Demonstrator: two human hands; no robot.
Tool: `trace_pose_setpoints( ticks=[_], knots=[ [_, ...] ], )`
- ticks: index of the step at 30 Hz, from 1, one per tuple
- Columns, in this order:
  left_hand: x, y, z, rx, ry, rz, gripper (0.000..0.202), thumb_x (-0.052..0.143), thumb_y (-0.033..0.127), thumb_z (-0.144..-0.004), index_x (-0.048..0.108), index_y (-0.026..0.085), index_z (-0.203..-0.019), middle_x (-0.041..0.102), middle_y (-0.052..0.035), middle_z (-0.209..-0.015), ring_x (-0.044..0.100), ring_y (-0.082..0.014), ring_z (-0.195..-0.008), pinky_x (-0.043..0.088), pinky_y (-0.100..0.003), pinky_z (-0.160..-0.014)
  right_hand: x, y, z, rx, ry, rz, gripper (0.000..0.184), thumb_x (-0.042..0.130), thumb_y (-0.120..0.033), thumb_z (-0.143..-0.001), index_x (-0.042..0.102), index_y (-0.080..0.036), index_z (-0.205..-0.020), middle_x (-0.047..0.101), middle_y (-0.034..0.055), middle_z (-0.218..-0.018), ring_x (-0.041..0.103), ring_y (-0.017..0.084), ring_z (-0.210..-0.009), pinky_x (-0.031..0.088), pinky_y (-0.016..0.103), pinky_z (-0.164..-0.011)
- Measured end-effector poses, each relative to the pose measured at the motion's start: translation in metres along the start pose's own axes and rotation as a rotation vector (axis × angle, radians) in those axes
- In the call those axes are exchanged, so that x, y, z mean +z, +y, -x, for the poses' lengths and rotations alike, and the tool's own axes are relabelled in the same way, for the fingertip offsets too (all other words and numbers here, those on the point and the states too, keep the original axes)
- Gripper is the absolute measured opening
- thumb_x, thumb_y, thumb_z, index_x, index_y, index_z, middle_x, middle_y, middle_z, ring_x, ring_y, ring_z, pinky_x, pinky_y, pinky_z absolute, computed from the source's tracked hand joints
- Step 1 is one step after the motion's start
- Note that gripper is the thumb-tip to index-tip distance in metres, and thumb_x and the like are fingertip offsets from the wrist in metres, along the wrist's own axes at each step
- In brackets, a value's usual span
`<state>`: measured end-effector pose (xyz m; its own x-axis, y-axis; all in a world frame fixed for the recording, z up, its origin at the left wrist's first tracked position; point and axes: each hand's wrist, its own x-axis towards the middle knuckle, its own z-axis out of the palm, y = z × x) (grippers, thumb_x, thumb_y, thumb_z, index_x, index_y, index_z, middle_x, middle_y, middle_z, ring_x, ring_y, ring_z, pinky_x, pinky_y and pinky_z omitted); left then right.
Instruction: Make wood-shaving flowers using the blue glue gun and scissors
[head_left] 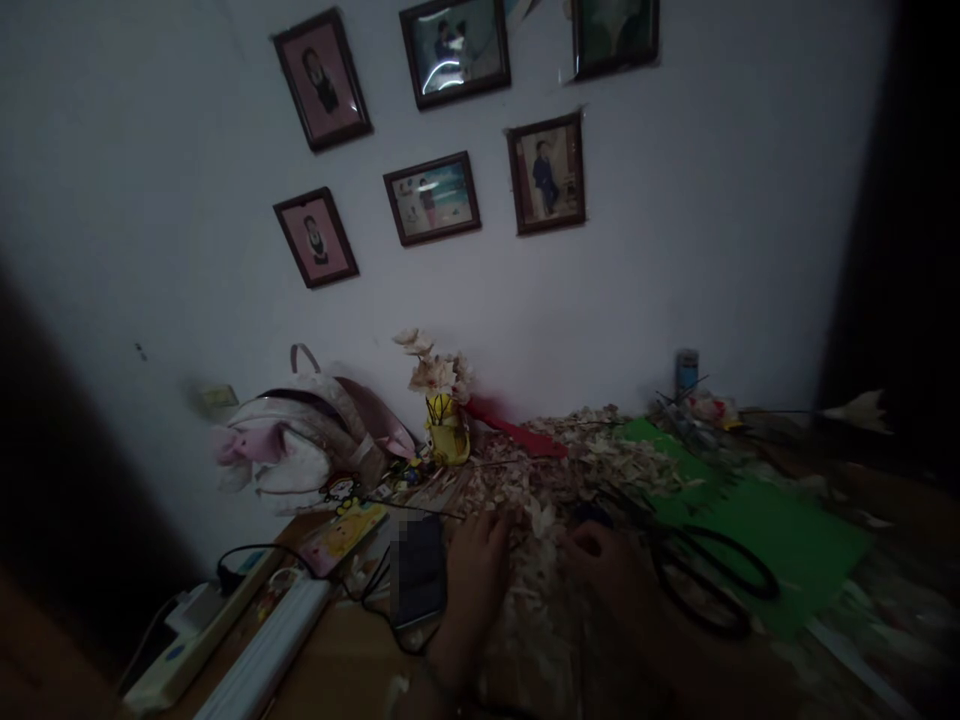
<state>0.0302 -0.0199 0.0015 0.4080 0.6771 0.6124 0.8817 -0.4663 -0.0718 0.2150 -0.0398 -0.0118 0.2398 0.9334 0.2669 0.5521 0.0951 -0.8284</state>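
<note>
My left hand (476, 580) rests at the near edge of a heap of pale curled shavings or petals (570, 480), its fingertips among them. My right hand (600, 565), dim and a little blurred, lies on the same heap further right. Whether either hand holds a piece is too dark to tell. Black-handled scissors (709, 580) lie just right of my right hand, on a bright green sheet (780, 540). A dark phone (418, 570) lies left of my left hand.
A wooden table runs along a white wall with framed photos (433, 198). At its back stand a backpack (300, 445) and a yellow vase of pale flowers (446, 430). A power strip (191, 630) and black cables lie at the near left.
</note>
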Motion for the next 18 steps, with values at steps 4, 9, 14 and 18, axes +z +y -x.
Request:
trace_pose_setpoints(
  ticks=[4,9,14,18],
  knots=[
    [-0.0002,0.001,0.0004,0.017,0.021,-0.01,0.033,0.05,0.008,-0.076,0.058,0.024,-0.105,0.063,-0.0048,-0.094,0.055,-0.0211,-0.083,0.044,-0.032,-0.07,-0.0004,-0.0016,-0.0006,0.005,0.009,-0.012,0.026,0.053,-0.041,-0.069,0.056,-0.02,-0.056,0.06,-0.0001,-0.055,0.055,0.016,-0.055,0.037,0.026,-0.054],
    [0.0014,-0.0013,0.0008,0.027,0.034,0.012,0.031,0.052,0.01,-0.077,0.058,0.022,-0.104,0.063,-0.0054,-0.093,0.055,-0.0208,-0.081,0.044,-0.032,-0.069,0.0002,-0.0019,-0.0004,0.009,0.029,0.016,0.027,0.053,-0.042,-0.068,0.057,-0.02,-0.054,0.058,-0.0011,-0.051,0.053,0.015,-0.052,0.035,0.026,-0.051],
    [0.0068,-0.0049,0.0012,0.035,0.053,0.003,0.031,0.051,0.011,-0.078,0.057,0.022,-0.105,0.063,-0.0054,-0.094,0.057,-0.0203,-0.08,0.045,-0.031,-0.067,0.002,0.0006,-0.0017,-0.008,0.037,-0.004,0.028,0.054,-0.043,-0.068,0.056,-0.02,-0.052,0.056,-0.002,-0.049,0.052,0.014,-0.05,0.034,0.024,-0.05],
    [0.0072,-0.0051,0.0016,0.024,0.046,-0.002,0.032,0.052,0.012,-0.077,0.057,0.023,-0.106,0.063,-0.0055,-0.095,0.057,-0.0209,-0.083,0.046,-0.032,-0.069,0.0025,0.0027,-0.0027,0.009,0.02,0.014,0.028,0.056,-0.044,-0.067,0.057,-0.02,-0.053,0.058,-0.0012,-0.051,0.053,0.015,-0.052,0.034,0.025,-0.051]
  ],
)
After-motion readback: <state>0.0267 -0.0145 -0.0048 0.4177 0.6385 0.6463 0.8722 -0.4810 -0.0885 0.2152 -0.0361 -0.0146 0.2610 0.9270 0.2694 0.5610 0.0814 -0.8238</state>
